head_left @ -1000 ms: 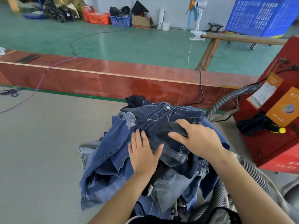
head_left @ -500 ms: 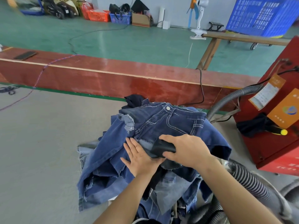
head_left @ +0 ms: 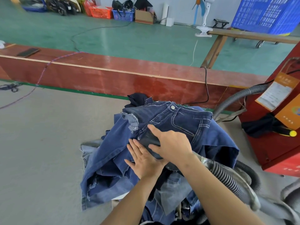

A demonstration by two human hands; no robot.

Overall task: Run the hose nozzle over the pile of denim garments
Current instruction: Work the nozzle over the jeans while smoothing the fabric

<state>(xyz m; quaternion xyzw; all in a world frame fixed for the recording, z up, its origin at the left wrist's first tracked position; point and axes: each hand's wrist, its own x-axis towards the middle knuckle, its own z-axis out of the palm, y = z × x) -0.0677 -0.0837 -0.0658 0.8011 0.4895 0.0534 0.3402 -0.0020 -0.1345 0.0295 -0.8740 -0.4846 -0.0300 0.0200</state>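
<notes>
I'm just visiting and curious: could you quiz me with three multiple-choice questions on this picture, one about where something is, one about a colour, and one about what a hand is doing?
1. Where does the red machine stand, seen from the denim pile?
A. To its right
B. To its left
C. Behind the far wall

2. What colour is the big crate at the back right?
A. Orange
B. Blue
C. White

3. What is the right hand doing?
A. Hanging idle
B. Lifting a phone
C. Holding the black nozzle on the denim

Answers:
1. A, the machine fills the right edge, with its grey hose running to the pile.
2. B, it is bright blue.
3. C, its fingers wrap the nozzle, while the left hand lies flat on the denim beside it.
</notes>
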